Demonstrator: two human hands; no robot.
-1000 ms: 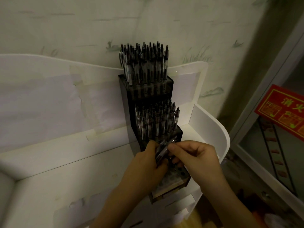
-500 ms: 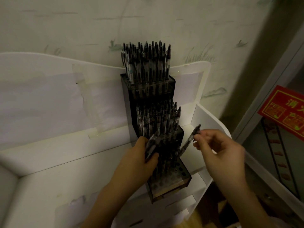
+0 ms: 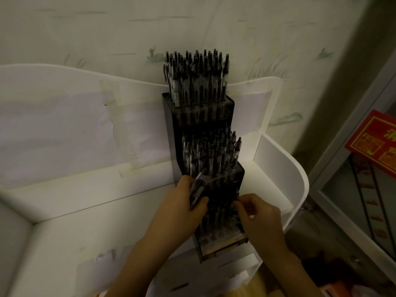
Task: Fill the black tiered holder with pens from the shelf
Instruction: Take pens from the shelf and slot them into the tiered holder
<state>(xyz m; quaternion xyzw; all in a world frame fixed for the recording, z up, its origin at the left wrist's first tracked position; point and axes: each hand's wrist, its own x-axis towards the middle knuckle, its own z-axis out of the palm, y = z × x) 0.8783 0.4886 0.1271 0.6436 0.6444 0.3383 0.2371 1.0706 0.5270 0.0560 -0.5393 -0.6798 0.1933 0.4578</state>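
Note:
A black tiered holder [image 3: 171, 133] stands on the white shelf [image 3: 90, 189] against the wall. Its top and middle tiers are packed with upright pens [image 3: 197, 76]. The lowest tier [image 3: 222, 236] has some pens at its back and open holes at its front. My left hand [image 3: 182, 202] grips a bundle of pens [image 3: 198, 189] at the holder's left side. My right hand [image 3: 257, 215] is over the lowest tier's right side, fingers pinched on a pen that stands among the tier's pens; the dim light hides the pen's lower end.
The shelf has a curved white side wall [image 3: 297, 176] right of the holder and a taped paper backing [image 3: 64, 133]. A red sign [image 3: 372, 146] hangs on a glass-fronted cabinet at the right. The floor shows below.
My right hand has come down and left from beside the holder, carrying a single pen into the lowest tier. My left hand has stayed with its bundle.

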